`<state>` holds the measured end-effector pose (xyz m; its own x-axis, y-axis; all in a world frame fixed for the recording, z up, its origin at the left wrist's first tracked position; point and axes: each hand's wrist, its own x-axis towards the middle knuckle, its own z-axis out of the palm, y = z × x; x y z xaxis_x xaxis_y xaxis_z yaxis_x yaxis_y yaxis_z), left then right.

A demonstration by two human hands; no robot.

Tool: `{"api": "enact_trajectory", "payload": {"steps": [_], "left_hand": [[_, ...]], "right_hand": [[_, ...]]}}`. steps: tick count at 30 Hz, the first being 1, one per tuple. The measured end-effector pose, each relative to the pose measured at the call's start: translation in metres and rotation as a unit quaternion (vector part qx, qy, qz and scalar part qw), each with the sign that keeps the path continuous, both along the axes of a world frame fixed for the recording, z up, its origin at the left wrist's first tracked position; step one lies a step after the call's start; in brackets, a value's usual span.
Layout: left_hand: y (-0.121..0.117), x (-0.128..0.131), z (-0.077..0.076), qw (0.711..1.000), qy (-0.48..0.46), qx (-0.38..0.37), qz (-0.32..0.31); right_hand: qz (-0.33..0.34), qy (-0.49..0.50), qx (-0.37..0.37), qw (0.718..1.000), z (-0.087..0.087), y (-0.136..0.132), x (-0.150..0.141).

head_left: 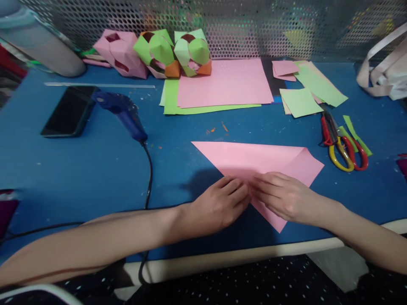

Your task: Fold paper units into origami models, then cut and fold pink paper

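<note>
A pink sheet of paper [254, 159], folded into a triangle, lies on the blue table [95, 169] near its front edge. My left hand [219, 205] rests on the paper's lower left edge with its fingers stretched flat and pressed on it. My right hand [282, 197] lies flat on the paper from the right, fingertips meeting those of the left hand at the fold. Neither hand grips anything.
A blue glue gun [122, 112] with a black cord lies left of centre, beside a black phone [68, 111]. Pink and green sheets [222, 84], folded paper models [159, 53] and cut pieces [302, 101] sit at the back. Scissors [341, 146] lie on the right.
</note>
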<state>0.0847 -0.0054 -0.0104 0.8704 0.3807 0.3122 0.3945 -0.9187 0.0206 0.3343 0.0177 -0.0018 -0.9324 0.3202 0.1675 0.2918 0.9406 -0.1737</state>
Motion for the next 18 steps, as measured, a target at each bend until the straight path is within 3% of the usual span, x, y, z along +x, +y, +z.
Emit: {"api": "enact_trajectory", "payload": {"steps": [7, 12, 16, 18], "left_hand": [[0.001, -0.001, 0.0, 1.0, 0.009, -0.01, 0.0], [0.001, 0.0, -0.008, 1.0, 0.003, -0.004, -0.002], [0.002, -0.001, -0.011, 1.0, -0.003, 0.003, -0.012], [0.002, -0.001, -0.009, 1.0, -0.015, -0.001, -0.013]], "right_hand": [[0.0, 0.038, 0.021, 0.999, 0.002, 0.001, 0.0], [-0.063, 0.106, -0.022, 0.992, 0.011, 0.007, -0.006], [-0.07, 0.12, -0.089, 0.986, 0.008, 0.027, -0.043], [-0.038, 0.114, -0.079, 0.99, 0.0, 0.042, -0.07]]}}
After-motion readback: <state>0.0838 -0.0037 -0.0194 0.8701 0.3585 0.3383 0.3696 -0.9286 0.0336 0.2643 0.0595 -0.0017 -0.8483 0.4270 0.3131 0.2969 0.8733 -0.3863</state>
